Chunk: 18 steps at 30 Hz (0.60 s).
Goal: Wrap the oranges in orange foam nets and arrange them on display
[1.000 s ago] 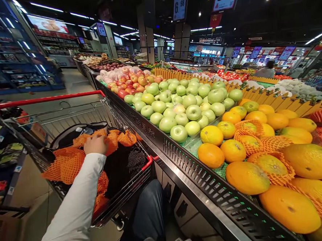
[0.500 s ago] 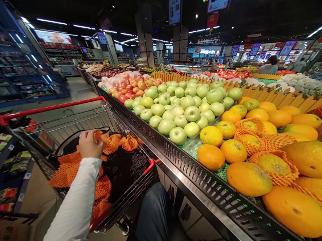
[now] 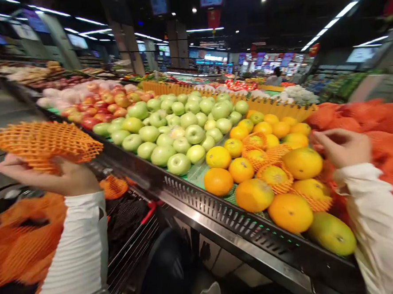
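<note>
My left hand (image 3: 58,173), palm up at the left, holds an orange foam net sleeve (image 3: 46,143); the fingers lie under it and the thumb presses its near side. At the right, my right hand (image 3: 346,144) is closed, thumb and forefinger close together, beside red-orange foam netting (image 3: 383,149). Whether anything is between those fingers cannot be made out. Next to this hand lie yellow-orange melons (image 3: 304,162), a greener melon (image 3: 333,232) at the front, and oranges (image 3: 218,181), several pieces of fruit in foam sleeves (image 3: 274,176).
A shopping cart (image 3: 132,248) with orange netting (image 3: 31,232) and dark netting inside stands at my left, against the display's black slotted edge (image 3: 220,216). Green apples (image 3: 163,153) and red apples (image 3: 104,106) lie further along. A yellow picket divider (image 3: 270,104) runs behind the fruit.
My left hand has risen from the cart's netting with a foam sleeve on it. My right hand has come fully into view at the right. The view has turned right.
</note>
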Tool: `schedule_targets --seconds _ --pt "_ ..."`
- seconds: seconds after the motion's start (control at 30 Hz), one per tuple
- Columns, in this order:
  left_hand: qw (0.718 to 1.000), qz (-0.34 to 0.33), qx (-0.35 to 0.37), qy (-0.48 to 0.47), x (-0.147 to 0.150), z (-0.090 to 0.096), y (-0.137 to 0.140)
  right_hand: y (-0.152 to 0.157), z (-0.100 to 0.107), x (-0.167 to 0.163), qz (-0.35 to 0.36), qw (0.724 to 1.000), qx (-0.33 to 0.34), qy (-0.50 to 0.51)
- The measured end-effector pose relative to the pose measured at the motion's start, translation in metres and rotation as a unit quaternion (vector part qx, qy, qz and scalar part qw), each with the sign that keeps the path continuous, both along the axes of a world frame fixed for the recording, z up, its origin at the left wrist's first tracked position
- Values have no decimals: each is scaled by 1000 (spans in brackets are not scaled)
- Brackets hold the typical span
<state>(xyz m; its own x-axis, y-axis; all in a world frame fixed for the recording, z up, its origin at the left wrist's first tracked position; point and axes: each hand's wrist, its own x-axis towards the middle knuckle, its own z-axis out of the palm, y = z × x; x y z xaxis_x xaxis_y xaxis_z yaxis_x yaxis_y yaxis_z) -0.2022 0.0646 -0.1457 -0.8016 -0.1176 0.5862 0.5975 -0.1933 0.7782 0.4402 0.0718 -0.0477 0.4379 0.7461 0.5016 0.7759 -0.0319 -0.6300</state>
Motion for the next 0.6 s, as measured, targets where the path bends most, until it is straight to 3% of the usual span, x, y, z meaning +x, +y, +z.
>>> schedule_targets --seconds 0.1,0.13,0.2,0.23,0.33,0.43,0.53,0.6 --pt "982 -75 163 63 107 44 38 -2 4 -13 83 992 -4 97" --pt "961 -151 204 112 155 60 42 -2 5 -16 125 983 -3 133" --pt "891 -353 201 203 253 87 37 -3 8 -19 200 960 -10 196" --pt "842 -445 180 245 299 98 32 -4 9 -20 237 945 -15 225" --pt "727 -620 117 270 405 113 28 -4 9 -20 345 898 7 274" --pt "687 -689 9 231 449 107 46 0 5 -20 358 889 59 280" --pt "669 -714 -14 206 450 94 66 4 3 -20 348 892 39 286" --pt "658 -732 -3 175 440 90 72 3 5 -20 351 879 35 320"
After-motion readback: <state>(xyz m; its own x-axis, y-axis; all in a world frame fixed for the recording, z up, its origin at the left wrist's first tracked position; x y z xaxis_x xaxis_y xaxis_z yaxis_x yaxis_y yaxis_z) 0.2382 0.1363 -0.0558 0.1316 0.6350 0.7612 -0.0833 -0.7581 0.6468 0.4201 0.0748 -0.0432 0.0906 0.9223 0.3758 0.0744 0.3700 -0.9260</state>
